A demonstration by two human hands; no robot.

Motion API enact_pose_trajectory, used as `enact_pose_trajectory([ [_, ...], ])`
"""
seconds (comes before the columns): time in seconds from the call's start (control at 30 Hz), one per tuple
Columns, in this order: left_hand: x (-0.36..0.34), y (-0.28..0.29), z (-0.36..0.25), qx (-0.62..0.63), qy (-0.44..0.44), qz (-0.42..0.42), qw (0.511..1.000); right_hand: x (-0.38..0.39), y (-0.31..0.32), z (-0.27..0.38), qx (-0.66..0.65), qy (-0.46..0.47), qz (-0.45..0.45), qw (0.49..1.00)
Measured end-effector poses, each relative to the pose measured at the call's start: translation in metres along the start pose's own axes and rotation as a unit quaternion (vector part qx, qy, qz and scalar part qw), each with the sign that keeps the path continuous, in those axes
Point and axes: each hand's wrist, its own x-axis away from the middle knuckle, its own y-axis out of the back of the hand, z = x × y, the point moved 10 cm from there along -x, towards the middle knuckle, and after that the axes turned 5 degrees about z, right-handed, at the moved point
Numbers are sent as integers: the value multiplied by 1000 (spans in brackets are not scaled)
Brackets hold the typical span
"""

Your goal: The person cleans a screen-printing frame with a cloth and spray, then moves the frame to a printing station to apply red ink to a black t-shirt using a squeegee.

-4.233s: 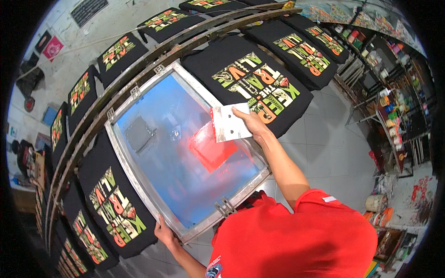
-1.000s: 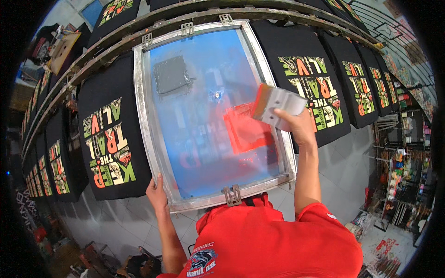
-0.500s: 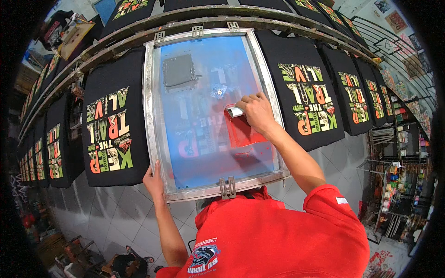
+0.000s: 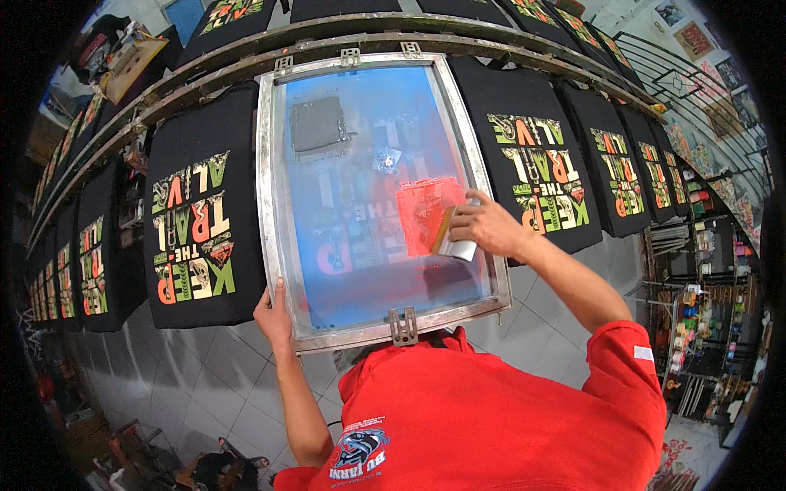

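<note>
A screen-printing frame [image 4: 266, 196] with a silvery metal rim and blue mesh [image 4: 368, 303] lies in front of me over a black shirt. My left hand [image 4: 275, 317] grips the rim at its lower left corner, the thumb lying along the edge. My right hand [image 4: 487, 227] is closed round a squeegee [image 4: 452, 240] with a metal holder and yellowish edge, tilted at the right side of the mesh. Beside the squeegee a block of wet red ink [image 4: 422, 214] covers part of the mesh. A dark grey square patch [image 4: 319, 124] marks the upper left.
Black shirts with colourful lettering hang on both sides, one on the left [image 4: 190, 204] and one on the right [image 4: 532, 155]. A metal rail [image 4: 221, 72] curves behind the frame. A rack [image 4: 696, 327] with small coloured containers stands at the right, above a grey tiled floor [image 4: 213, 368].
My right hand has moved right and down with the squeegee, turning it to a slant. More of the red block is uncovered. My left hand remains at the corner.
</note>
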Motion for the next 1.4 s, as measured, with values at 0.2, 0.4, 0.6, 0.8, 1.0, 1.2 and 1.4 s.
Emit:
enact_pose_trajectory([
  [0.2,1,-4,-1,24,-8,5,1000,-25,10,-69,-3,-242,-69,968],
  [0.4,2,-4,-7,18,11,10,1000,-45,-2,-74,19,-312,-54,948],
  [0.6,4,-5,2,30,18,19,999,-17,-12,-27,-5,-303,-90,949],
  [0.8,6,-5,-5,39,26,17,999,12,-14,19,-25,-267,-84,960],
  [1.0,0,-4,-2,37,12,7,999,-7,3,-14,-29,-263,16,964],
  [1.2,0,-4,-7,39,-20,15,999,-44,1,-57,24,-308,-108,945],
  [1.4,-1,0,6,16,-1,-1,1000,9,-42,32,-21,-315,-141,938],
])
